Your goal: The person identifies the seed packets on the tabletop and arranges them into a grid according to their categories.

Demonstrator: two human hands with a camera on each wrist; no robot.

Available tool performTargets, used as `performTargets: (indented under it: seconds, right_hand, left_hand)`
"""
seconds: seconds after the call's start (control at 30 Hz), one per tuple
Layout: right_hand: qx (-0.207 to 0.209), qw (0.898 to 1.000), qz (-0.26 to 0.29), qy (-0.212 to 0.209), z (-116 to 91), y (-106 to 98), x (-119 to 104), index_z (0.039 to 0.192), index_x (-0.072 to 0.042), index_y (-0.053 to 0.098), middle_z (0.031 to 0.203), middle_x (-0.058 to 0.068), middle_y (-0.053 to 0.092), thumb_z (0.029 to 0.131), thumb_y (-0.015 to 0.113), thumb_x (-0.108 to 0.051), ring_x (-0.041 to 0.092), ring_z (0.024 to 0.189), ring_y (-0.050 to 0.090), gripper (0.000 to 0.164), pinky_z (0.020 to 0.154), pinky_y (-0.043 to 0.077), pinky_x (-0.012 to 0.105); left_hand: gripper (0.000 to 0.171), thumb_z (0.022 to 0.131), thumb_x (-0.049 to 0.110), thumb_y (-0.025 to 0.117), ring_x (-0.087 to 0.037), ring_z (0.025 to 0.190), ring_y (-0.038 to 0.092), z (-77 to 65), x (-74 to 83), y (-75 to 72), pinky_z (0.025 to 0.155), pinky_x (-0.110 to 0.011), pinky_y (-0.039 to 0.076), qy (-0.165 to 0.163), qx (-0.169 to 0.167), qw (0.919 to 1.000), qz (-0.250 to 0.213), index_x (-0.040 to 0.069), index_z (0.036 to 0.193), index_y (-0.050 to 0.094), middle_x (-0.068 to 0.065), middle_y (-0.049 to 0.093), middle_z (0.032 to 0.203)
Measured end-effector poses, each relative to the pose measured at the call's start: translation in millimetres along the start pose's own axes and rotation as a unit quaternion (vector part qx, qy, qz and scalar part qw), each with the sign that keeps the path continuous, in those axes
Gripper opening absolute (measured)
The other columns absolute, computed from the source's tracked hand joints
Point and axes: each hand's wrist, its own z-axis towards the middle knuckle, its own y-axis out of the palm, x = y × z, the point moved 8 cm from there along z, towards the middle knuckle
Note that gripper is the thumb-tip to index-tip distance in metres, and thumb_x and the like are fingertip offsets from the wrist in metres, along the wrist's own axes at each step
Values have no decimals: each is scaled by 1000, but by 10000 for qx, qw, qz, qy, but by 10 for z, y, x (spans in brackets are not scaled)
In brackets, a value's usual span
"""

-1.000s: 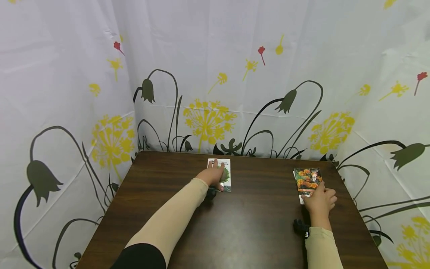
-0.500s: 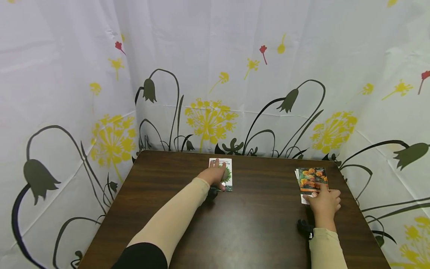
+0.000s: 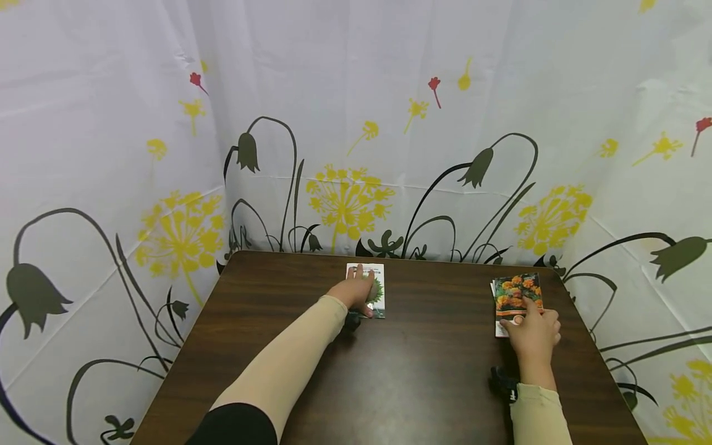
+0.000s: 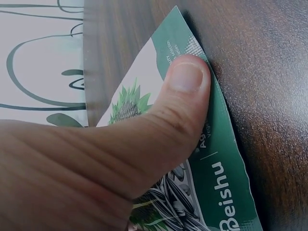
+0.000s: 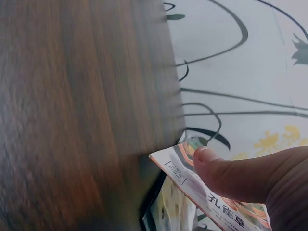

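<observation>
My left hand [image 3: 353,292] lies spread over a white and green seed packet [image 3: 379,301] near the table's back edge. In the left wrist view the thumb [image 4: 185,91] presses on its green border, which reads "Beishu". At the right, my right hand [image 3: 535,339] pinches a seed packet with orange flowers [image 3: 508,293]. The right wrist view has its thumb [image 5: 211,168] on that packet's face, with the packet tilted up. Under it another packet [image 5: 172,204] shows partly; how many lie there is hidden.
The dark wooden table [image 3: 423,364] ends at a white curtain [image 3: 334,86] printed with flowers, at the back and both sides. Small black wrist cameras [image 3: 502,383] hang by the wrists.
My right hand and the orange-flower packet have shifted slightly right; lately the packet's far end has lifted a little and covers more of the packet beneath. My left hand has stayed on its packet.
</observation>
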Motion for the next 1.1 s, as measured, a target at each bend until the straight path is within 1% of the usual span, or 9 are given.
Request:
performTargets:
  seconds: [0.1, 0.27, 0.37, 0.57, 0.73, 0.83, 0.97, 1.1]
  right_hand:
    - [-103, 9999, -41, -103, -12, 41, -61, 159, -3, 50, 144, 49, 36, 87, 91, -19, 67, 133, 33, 84, 106, 25, 80]
    - [-275, 9993, -145, -222, -41, 180, -115, 157, -2, 51, 140, 46, 37, 88, 88, -18, 64, 130, 34, 80, 103, 27, 78]
    - [-282, 9988, -256, -292, -58, 251, -138, 155, -3, 53, 138, 46, 38, 86, 88, -18, 64, 127, 36, 78, 101, 28, 79]
    - [-276, 9983, -404, -319, -78, 332, -152, 152, -4, 55, 139, 46, 38, 86, 89, -20, 63, 119, 38, 76, 102, 25, 79]
    - [-265, 9982, -420, -329, -58, 356, -171, 149, -4, 57, 149, 44, 33, 85, 90, -22, 65, 125, 36, 74, 103, 25, 80]
    - [-424, 9976, -420, -343, -54, 390, -196, 147, -4, 60, 157, 42, 28, 87, 90, -23, 66, 132, 33, 70, 105, 25, 81]
    - [-664, 9962, -438, -343, -68, 434, -229, 144, -4, 62, 163, 41, 23, 90, 89, -25, 67, 139, 28, 64, 108, 24, 82]
    - [-676, 9955, -467, -468, -80, 466, -251, 140, -2, 65, 169, 36, 22, 89, 89, -25, 69, 141, 27, 62, 108, 24, 84]
  left_hand:
    - [123, 82, 41, 96, -59, 165, 12, -1, -10, 8, 131, -61, 32, -8, 3, 10000, -26, 4, 174, 22, -38, 9, 178]
    - [124, 82, 42, 96, -59, 166, 11, 19, -23, 20, 131, -60, 32, -24, -21, 10000, -4, 4, 174, 22, -37, 9, 178]
    - [124, 82, 43, 95, -58, 166, 10, 30, -20, 27, 131, -60, 33, -15, -42, 10000, -22, 5, 174, 21, -37, 7, 178]
    - [124, 82, 43, 95, -57, 167, 8, 26, -17, 28, 131, -60, 33, -11, -67, 9999, -87, 4, 174, 21, -36, 6, 179]
    - [123, 83, 43, 94, -56, 167, 7, 12, -22, 11, 131, -60, 33, -19, -98, 9999, -74, 4, 174, 20, -36, 5, 179]
    - [123, 83, 44, 94, -56, 167, 9, -1, -17, -11, 130, -59, 35, -17, -81, 10000, 53, 3, 174, 21, -36, 7, 179]
    - [124, 83, 46, 94, -56, 167, 11, -13, 5, -28, 129, -58, 37, 19, -63, 9998, 185, 3, 174, 22, -37, 8, 178]
    - [123, 83, 46, 94, -57, 166, 12, -18, 14, -13, 129, -59, 37, 40, -70, 9998, 169, 2, 173, 22, -38, 9, 178]
